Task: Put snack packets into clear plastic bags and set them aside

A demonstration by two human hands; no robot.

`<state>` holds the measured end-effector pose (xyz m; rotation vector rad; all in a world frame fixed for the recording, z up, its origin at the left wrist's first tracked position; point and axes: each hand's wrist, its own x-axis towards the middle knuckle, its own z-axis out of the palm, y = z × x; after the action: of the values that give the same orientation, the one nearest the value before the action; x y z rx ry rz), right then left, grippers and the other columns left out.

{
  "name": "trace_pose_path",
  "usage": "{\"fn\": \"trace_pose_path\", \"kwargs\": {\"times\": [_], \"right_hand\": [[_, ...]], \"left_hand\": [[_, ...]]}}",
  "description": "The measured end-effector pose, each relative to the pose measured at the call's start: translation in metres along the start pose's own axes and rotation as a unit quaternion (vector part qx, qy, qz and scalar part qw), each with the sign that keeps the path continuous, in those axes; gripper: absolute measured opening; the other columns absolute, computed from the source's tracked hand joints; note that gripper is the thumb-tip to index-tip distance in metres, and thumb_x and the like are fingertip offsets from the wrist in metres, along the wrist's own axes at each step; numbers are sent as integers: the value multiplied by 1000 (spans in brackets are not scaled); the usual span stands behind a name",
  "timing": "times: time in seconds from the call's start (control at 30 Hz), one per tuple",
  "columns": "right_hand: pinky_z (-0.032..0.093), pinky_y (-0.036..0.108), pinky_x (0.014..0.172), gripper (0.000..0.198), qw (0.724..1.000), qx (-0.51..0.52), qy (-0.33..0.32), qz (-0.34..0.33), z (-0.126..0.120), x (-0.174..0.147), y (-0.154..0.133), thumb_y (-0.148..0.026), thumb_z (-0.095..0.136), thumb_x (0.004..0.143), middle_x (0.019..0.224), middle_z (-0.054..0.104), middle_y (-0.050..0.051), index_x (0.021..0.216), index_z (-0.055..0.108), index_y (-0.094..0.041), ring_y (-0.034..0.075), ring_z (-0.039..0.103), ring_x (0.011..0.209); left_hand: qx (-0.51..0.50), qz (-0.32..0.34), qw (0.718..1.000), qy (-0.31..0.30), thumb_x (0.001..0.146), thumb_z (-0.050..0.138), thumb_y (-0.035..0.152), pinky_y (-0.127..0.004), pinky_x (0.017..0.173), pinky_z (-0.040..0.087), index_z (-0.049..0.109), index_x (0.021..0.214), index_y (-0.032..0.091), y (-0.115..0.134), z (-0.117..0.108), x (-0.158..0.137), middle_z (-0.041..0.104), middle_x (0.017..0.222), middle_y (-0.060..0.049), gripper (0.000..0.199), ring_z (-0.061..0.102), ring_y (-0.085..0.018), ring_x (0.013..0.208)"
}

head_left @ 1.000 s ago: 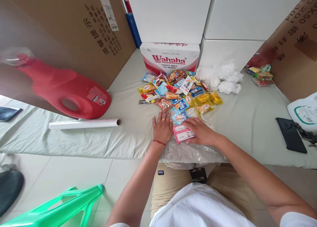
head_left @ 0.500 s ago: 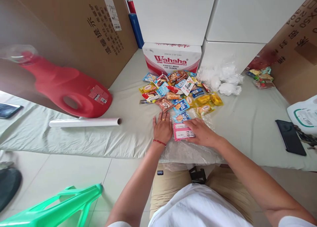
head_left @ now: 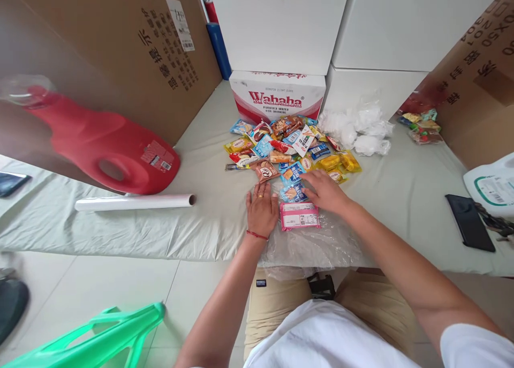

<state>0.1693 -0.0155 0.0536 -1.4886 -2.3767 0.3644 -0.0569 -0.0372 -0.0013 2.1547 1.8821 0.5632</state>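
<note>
My left hand (head_left: 262, 211) lies flat on the cloth, fingers stretched out towards a brown snack packet (head_left: 265, 171). My right hand (head_left: 326, 191) is over the right edge of a blue snack packet (head_left: 294, 193), fingers apart; whether they touch it I cannot tell. Another blue packet (head_left: 292, 172) lies just beyond. Nearer to me is a pink packet (head_left: 300, 216) with a white label, resting on a transparent plastic bag (head_left: 333, 245) that spreads to the table's front edge. Behind the hands, many wrapped snacks form a loose pile (head_left: 281, 145).
A Wahaha carton (head_left: 281, 97) stands behind the pile, beside white crumpled plastic bags (head_left: 371, 135). At left are a red detergent bottle (head_left: 116, 143) and a white roll (head_left: 136, 202). A black phone (head_left: 469, 222) lies at right. A green stool (head_left: 100, 336) stands on the floor.
My right hand has left the pink packet and moved forward to the blue packet's edge. The pink packet is now uncovered. My left hand stays in place.
</note>
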Motion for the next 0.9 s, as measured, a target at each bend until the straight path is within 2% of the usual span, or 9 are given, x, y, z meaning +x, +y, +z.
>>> {"fn": "trace_pose_path", "kwargs": {"times": [0.13, 0.27, 0.33, 0.4, 0.53, 0.6, 0.7, 0.83, 0.9], "right_hand": [[40, 44, 97, 41, 992, -71, -100, -12, 1, 38, 6, -31, 65, 93, 117, 70, 15, 130, 65, -15, 34, 53, 116], [36, 38, 90, 20, 987, -62, -146, -7, 2, 54, 7, -27, 68, 91, 101, 74, 9, 108, 74, -20, 30, 54, 109], [34, 36, 88, 12, 987, -46, -152, -9, -1, 55, 7, -24, 65, 91, 97, 73, 7, 98, 75, -20, 27, 54, 106], [33, 35, 88, 11, 990, -34, -136, -19, -5, 54, 8, -24, 64, 92, 103, 72, 7, 94, 75, -20, 27, 53, 109], [33, 35, 90, 14, 992, -30, -117, -21, -11, 50, 6, -28, 63, 94, 113, 69, 9, 102, 72, -20, 27, 51, 112], [35, 36, 89, 21, 991, -45, -126, -11, -9, 49, 4, -33, 65, 93, 111, 70, 9, 108, 69, -20, 28, 53, 110], [36, 36, 88, 30, 985, -81, -152, -11, -3, 53, 3, -39, 71, 90, 110, 71, 10, 113, 68, -20, 31, 53, 111], [37, 33, 85, 29, 977, -74, -201, 24, 3, 65, 5, -34, 75, 86, 101, 74, 8, 112, 72, -21, 30, 55, 108], [37, 32, 84, 24, 976, -56, -208, 34, 1, 68, 7, -31, 77, 84, 101, 73, 7, 105, 74, -21, 28, 55, 106]], "left_hand": [[-29, -5, 999, 37, 104, 35, 43, -55, 126, 26, 52, 146, 13, -5, 2, -3, 50, 157, -16, 54, 36, -31, 152], [-56, 23, 995, 78, 94, 51, 43, -56, 125, 25, 54, 138, 16, -11, -1, -9, 53, 152, -18, 52, 35, -33, 151], [-72, 43, 991, 108, 92, 53, 41, -56, 124, 28, 54, 135, 17, -13, -5, -13, 54, 148, -18, 50, 36, -33, 150], [-90, 66, 981, 158, 91, 53, 40, -53, 120, 33, 56, 130, 16, -14, -9, -16, 56, 139, -19, 46, 41, -33, 145], [-86, 104, 965, 225, 90, 56, 46, -52, 107, 42, 64, 116, 15, -12, -15, -22, 60, 116, -17, 41, 54, -33, 121], [-61, 107, 966, 225, 91, 58, 44, -52, 102, 43, 68, 112, 17, -9, -16, -26, 61, 111, -16, 36, 55, -33, 115], [-17, 136, 967, 214, 92, 58, 28, -50, 100, 40, 72, 114, 23, -6, -17, -33, 66, 115, -15, 27, 54, -33, 117], [29, 316, 938, 140, 91, 56, 9, -46, 104, 35, 70, 129, 39, -9, -18, -45, 70, 128, -6, 50, 55, -28, 123], [41, 374, 921, 99, 91, 56, 6, -43, 105, 36, 68, 132, 43, -12, -17, -50, 71, 127, -3, 57, 57, -25, 121]]}}
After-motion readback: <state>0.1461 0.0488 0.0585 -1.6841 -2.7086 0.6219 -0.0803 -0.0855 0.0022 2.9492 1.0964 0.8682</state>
